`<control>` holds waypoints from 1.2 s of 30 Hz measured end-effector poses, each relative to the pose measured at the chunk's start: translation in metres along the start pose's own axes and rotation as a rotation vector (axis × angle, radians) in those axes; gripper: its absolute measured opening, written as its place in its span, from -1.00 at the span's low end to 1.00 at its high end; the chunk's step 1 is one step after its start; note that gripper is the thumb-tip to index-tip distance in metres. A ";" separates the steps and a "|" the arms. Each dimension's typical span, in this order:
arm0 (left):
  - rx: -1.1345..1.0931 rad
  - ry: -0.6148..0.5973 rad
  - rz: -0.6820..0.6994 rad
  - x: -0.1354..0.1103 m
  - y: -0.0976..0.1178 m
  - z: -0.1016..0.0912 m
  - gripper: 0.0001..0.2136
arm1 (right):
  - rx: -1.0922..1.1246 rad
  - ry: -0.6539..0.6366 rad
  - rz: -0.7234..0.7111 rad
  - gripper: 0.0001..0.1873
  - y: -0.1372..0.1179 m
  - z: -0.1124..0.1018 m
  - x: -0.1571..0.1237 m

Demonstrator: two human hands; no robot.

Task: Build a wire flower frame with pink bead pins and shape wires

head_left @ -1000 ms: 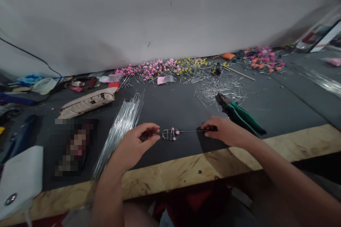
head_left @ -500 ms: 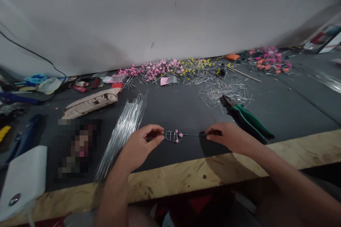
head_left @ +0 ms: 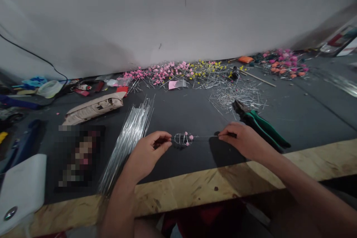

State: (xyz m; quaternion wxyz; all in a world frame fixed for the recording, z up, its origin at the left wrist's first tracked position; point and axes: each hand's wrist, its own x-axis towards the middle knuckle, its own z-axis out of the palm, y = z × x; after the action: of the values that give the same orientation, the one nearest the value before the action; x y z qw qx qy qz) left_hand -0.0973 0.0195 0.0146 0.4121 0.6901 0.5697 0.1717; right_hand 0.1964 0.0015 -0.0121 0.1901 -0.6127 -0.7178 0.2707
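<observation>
A small wire frame (head_left: 180,139) dotted with pink beads (head_left: 191,138) lies between the two hands, its rounded end to the left and its thin wire stem (head_left: 206,136) running to the right. The right hand (head_left: 241,140) pinches the far right end of this stem between thumb and fingertips, so the frame itself sits well to the left of that grip. The left hand (head_left: 147,155) is curled, its thumb and forefinger almost meeting just left of the rounded end; whether they grasp a fine wire there, I cannot tell. A shadow falls close beneath the frame on the dark tabletop (head_left: 181,109), on the far side of the wooden edge (head_left: 189,191).

Left of the frame, a bundle of straight wires (head_left: 125,137) lies beside the left hand, slanting from near to far. The green-handled pliers (head_left: 252,119) lie just beyond the right hand, their head at a heap of loose wires (head_left: 227,96). Farther off, pink-headed stems (head_left: 160,73) and yellow-headed stems (head_left: 210,70) line the wall (head_left: 139,18).
</observation>
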 end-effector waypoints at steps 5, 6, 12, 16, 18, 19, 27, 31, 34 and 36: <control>0.123 0.022 0.034 0.001 -0.003 -0.003 -0.82 | 0.025 0.124 0.047 -0.81 -0.001 0.000 0.009; 0.157 0.016 0.042 0.001 -0.004 -0.002 -0.82 | 0.021 0.154 0.051 -0.81 -0.002 0.000 0.014; 0.231 -0.058 0.055 0.002 -0.015 0.005 -0.81 | -0.084 0.254 -0.001 -0.81 -0.006 -0.004 0.073; 0.199 -0.062 0.036 0.002 -0.019 0.005 -0.81 | -0.141 0.306 -0.005 -0.81 -0.011 -0.009 0.131; 0.171 -0.068 0.023 0.004 -0.021 0.004 -0.81 | -0.142 0.325 -0.002 -0.81 -0.013 -0.008 0.158; 0.155 -0.068 0.017 0.005 -0.022 0.004 -0.81 | -0.141 0.330 -0.001 -0.81 -0.013 -0.007 0.170; 0.070 -0.094 -0.055 0.012 -0.022 -0.002 -0.78 | -0.120 0.403 0.030 -0.74 -0.018 0.000 0.246; 0.069 -0.112 -0.089 0.011 -0.019 -0.003 -0.77 | -0.125 0.409 0.030 -0.77 -0.021 -0.003 0.275; 0.082 -0.107 -0.099 0.012 -0.019 -0.002 -0.76 | -0.126 0.398 0.028 -0.81 -0.020 -0.002 0.289; 0.091 -0.077 -0.123 0.012 -0.020 -0.002 -0.75 | -0.119 0.390 0.026 -0.84 -0.018 -0.001 0.293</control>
State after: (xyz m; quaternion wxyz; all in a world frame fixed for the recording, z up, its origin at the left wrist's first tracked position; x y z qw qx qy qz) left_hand -0.1082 0.0320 -0.0024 0.4114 0.6778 0.6021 0.0934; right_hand 0.1313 0.2881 -0.0177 0.2854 -0.6728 -0.6742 0.1066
